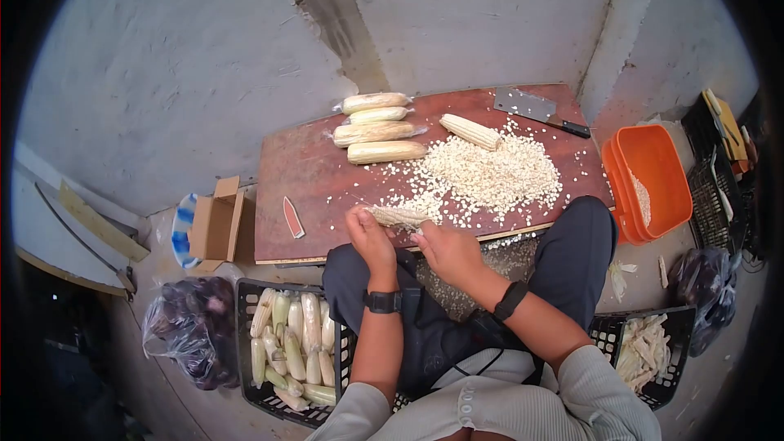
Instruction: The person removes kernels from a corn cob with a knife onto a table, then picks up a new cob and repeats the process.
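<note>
A partly stripped corn cob [395, 217] is held level over the front edge of the red-brown board [306, 167]. My left hand [371, 242] is closed around its left end. At the other end my right hand [451, 253] has its fingers curled against the cob, thumb on the near side; its fingertips are partly hidden. Just beyond lies a heap of pale corn kernels [494, 171], with a bare-husked corn ear [470, 131] resting at its back. Several wrapped corn ears [380, 132] lie in a stack to the left.
A cleaver [527, 104] lies at the board's back right, a small red pointed piece [293, 218] at left. Right stands an orange bucket [653, 175] holding some kernels. Black crates hold corn ears [306, 335] at left and stripped cobs [645, 347] at right. A cardboard box [220, 224] stands left.
</note>
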Available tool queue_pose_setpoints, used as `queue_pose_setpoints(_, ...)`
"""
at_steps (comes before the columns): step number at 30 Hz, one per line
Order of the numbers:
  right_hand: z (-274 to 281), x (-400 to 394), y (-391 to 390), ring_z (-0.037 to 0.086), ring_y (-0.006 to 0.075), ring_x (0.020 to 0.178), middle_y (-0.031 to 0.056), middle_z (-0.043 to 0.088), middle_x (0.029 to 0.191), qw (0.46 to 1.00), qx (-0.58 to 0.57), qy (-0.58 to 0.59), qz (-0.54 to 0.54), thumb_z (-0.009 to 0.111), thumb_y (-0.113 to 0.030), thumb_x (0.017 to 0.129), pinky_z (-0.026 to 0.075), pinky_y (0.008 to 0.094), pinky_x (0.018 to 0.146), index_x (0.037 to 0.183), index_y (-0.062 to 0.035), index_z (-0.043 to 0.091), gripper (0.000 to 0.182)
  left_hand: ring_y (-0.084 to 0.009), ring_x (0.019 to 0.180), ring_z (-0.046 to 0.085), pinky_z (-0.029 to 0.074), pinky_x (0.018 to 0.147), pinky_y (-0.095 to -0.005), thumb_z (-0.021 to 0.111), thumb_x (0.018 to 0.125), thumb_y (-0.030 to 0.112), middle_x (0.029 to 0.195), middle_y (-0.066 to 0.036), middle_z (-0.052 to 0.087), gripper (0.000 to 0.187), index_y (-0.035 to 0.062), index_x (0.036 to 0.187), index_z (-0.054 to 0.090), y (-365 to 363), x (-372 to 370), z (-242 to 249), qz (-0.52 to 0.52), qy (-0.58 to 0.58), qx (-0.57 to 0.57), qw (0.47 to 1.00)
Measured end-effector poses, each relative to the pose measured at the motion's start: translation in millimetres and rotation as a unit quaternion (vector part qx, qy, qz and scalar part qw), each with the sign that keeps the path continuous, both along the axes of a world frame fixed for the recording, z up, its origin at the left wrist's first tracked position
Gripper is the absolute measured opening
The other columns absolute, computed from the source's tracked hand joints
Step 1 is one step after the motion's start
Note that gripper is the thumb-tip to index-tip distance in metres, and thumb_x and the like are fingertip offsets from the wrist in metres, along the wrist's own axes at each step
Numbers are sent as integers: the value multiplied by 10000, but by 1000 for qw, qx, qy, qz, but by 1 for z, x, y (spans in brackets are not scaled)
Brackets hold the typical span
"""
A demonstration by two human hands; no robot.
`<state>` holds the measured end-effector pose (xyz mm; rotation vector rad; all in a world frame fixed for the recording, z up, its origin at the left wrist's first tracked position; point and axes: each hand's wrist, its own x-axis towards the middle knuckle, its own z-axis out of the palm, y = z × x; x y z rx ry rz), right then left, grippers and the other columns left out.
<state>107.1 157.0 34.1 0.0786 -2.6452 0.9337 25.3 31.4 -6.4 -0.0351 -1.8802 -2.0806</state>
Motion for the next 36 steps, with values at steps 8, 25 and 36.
queue_pose_setpoints(8, -6, 4, 19, 587, 327, 566, 133, 558, 627, 998, 64, -2, 25, 548, -295, 915, 451, 415, 490, 814, -58, 495, 263, -104, 573, 488, 408, 496, -236, 370, 1009, 382, 788, -61, 504, 400, 3, 986, 498, -2, 1, -2, -5, 0, -37, 999)
queue_pose_setpoints(25, -9, -14, 37, 586, 327, 517, 135, 573, 604, 994, 74, -65, 56, 551, -303, 913, 445, 421, 452, 803, -40, 480, 293, -390, 840, 502, 398, 766, -444, 351, 1001, 333, 894, -211, 514, 410, -42, 989, 518, 14, 6, 17, 72, 162, -356, 917)
queue_pose_setpoints(36, -10, -10, 28, 601, 359, 560, 164, 584, 599, 998, -42, -42, 17, 489, -320, 944, 461, 451, 497, 826, -37, 511, 307, -294, 825, 512, 406, 751, -403, 329, 1011, 389, 883, -171, 503, 459, -24, 982, 526, 12, 2, 20, 95, 83, -318, 940)
